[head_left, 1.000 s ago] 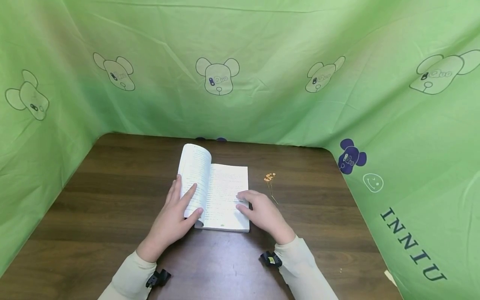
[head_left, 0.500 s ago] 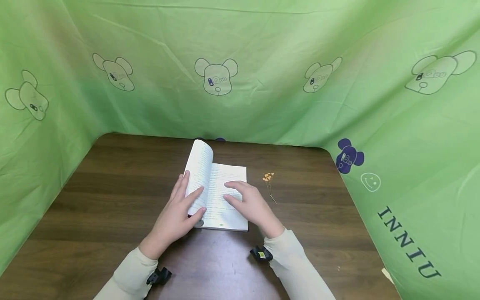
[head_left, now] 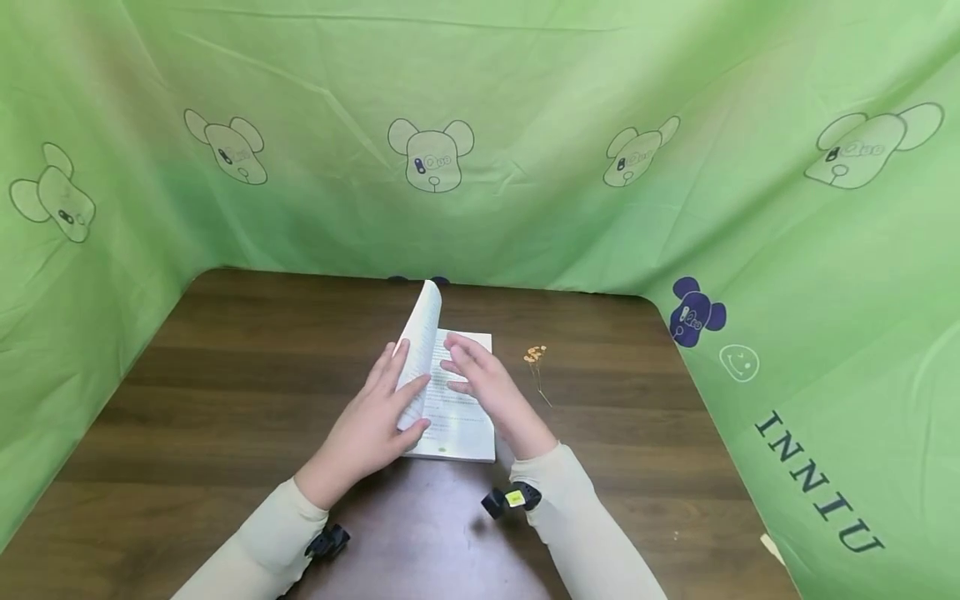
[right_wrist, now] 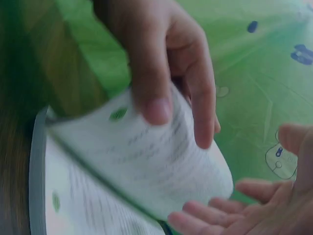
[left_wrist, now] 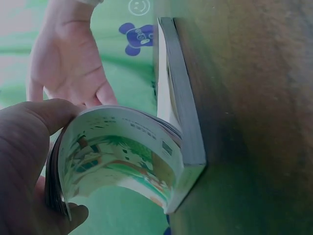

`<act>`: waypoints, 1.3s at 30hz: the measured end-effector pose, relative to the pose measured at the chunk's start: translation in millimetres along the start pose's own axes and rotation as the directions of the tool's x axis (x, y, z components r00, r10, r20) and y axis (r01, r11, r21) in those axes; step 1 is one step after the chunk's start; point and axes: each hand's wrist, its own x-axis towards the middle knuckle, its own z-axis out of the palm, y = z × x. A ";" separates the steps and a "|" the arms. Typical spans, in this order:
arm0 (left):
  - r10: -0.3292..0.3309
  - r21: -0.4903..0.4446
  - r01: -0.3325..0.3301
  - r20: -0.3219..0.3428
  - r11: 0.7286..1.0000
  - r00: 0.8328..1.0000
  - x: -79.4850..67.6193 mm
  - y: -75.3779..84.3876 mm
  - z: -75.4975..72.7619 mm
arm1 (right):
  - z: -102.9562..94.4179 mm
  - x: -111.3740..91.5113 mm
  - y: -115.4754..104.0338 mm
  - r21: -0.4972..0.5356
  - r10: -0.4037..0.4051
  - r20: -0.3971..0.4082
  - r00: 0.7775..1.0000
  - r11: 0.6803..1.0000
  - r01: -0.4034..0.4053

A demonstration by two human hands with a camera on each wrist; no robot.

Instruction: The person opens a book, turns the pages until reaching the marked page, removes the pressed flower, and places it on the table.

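Observation:
A paperback book (head_left: 459, 421) lies open on the table with printed pages showing. My left hand (head_left: 371, 421) grips its left part, thumb and fingers on either side, and holds that bundle of pages (head_left: 422, 337) raised and bent. In the left wrist view the curled cover (left_wrist: 117, 161) shows a green illustration on its underside. My right hand (head_left: 491, 387) holds nothing; its fingers are spread over the right page. The right wrist view shows these fingers (right_wrist: 210, 215) beside the free edge of the raised pages. A sprig of dried orange flowers (head_left: 535, 357) lies right of the book.
The brown wooden table (head_left: 225, 400) is enclosed at the back and sides by a green cloth (head_left: 525, 233) printed with bear heads. A small pale piece (head_left: 772, 548) sits at the table's right edge.
My left hand has moved right, swinging the raised pages up toward the right page. My right hand has moved left over the book and turned its palm toward those pages.

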 end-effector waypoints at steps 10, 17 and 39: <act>0.214 0.230 -0.216 0.036 0.949 0.976 19.3 15.5 6.0 | -4.8 4.5 -6.1 0.306 0.158 0.013 0.987 0.939 -0.155; 0.373 0.359 -0.356 0.025 0.863 0.928 29.5 26.7 7.2 | -8.4 6.9 -8.9 0.325 0.157 0.025 0.987 0.933 -0.156; 0.323 0.007 -0.324 -0.108 0.946 0.940 28.1 47.6 17.6 | -25.4 16.1 -8.2 0.350 0.210 0.019 0.978 0.915 -0.203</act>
